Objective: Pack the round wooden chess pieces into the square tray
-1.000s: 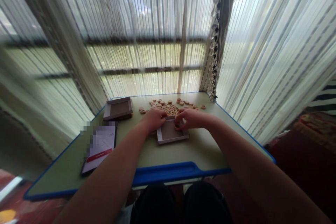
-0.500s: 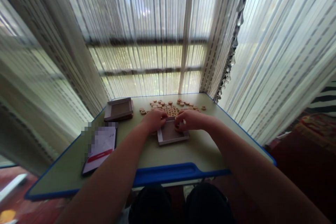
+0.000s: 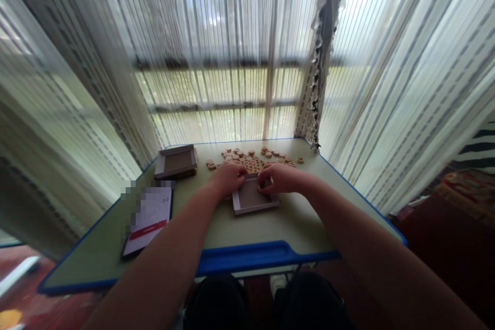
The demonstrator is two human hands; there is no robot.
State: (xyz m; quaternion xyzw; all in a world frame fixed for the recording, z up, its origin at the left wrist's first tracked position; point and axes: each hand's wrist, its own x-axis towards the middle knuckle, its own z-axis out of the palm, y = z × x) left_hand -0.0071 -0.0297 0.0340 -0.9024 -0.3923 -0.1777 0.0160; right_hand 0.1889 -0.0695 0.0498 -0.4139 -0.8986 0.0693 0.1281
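A shallow open cardboard box (image 3: 253,199) lies on the pale table with its brown inside facing up. My left hand (image 3: 229,177) grips the box's left back corner, its fingertips at the rim. Over the box's right back part is my right hand (image 3: 279,178), fingers curled together; whatever they pinch is too small to make out. Many round wooden pieces (image 3: 253,165) with marks on top are spread just behind the box and both hands, and some are hidden by the hands.
Another shallow box (image 3: 176,161) rests at the table's back left. In front of it lies a tablet (image 3: 152,219) with a lit screen. A blue tray edge (image 3: 247,256) runs along the table's front. Sheer curtains hang behind the table.
The curtain's beaded edge has shifted left. Both hands stay nearly where they were at the box, the right one still curled over it. A number on the tablet screen has changed.
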